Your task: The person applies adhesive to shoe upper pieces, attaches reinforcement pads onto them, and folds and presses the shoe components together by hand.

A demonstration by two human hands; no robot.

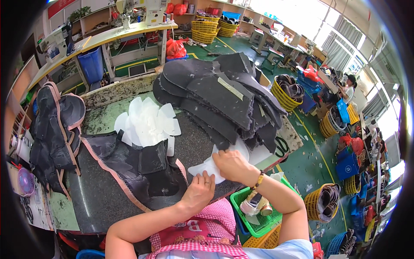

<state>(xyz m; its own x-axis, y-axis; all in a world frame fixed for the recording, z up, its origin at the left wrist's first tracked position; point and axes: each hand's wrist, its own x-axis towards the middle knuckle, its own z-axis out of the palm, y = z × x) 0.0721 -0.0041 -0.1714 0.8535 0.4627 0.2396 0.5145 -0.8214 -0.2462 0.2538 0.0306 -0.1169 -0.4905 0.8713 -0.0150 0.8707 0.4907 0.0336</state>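
Note:
My right hand (235, 166) is closed on a white cut sheet piece (202, 167) at the table's near right edge. My left hand (199, 191) pinches the lower edge of that piece, a ring on one finger. To the left of my hands lies a dark, flat, soft piece (166, 190) with a pink-edged strip (114, 179). Beyond it, overlapping white cut pieces (146, 121) are fanned out. A tall heap of dark cut sheets (215, 93) rises just past my right hand. What my right fingers press underneath is hidden.
More dark pink-edged pieces (54, 129) pile up at the left. Black-handled scissors (282, 147) are at the table's right edge. A green basket (263, 224) holding a bottle-like item stands below my right arm. A small purple fan (26, 180) sits far left.

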